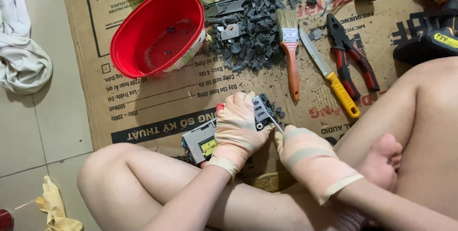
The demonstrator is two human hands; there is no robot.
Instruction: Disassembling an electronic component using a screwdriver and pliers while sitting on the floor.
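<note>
Gloved hands are working over printed brown cardboard (143,111): the left hand (237,128) is gripping a grey metal module (229,131) with a yellow label, while the right hand (305,157) is clasping a thin metal tool (276,125) against it. Beyond are lying dark plastic shards (248,35), a wooden-handled brush (290,49), a yellow-handled knife (329,78), red pliers (350,59) and a glossy red bowl (157,33).

Grey metal device (202,140) lies tilted, thin tool (275,124) touching it.
</note>
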